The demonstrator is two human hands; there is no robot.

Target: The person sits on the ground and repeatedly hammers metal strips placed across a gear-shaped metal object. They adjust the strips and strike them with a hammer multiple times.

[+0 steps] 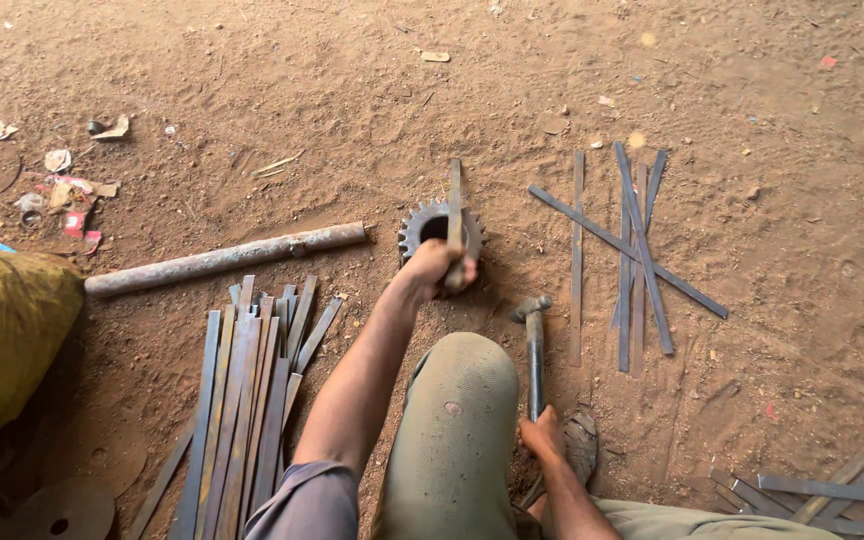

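So we're squatting on the dirt floor here, and our left hand [436, 264] is wrapped tight around a flat metal strip [454, 215], holding it upright over the toothed gear [439, 228] sitting just above centre of the frame, the strip's lower end apparently resting on or in the gear's hole, though the hand hides the contact. Our right hand [542, 436], lower centre-right, is closed around the handle of the hammer [533, 340], whose head rests low near the ground just right of the knee. The stack of strips [247, 390] lies at lower left, a long rusty pipe [224, 259] runs above it, and another bunch of loose strips [632, 255] is scattered at right. What worries us: the strip is thin and only held by one fist, so a blow that lands off-centre could kick it sideways or bend it the wrong way, and our fingers sit right beside the gear teeth. The gear isn't fixed to anything either, just lying on loose soil, so it could shift or tip under a hit.
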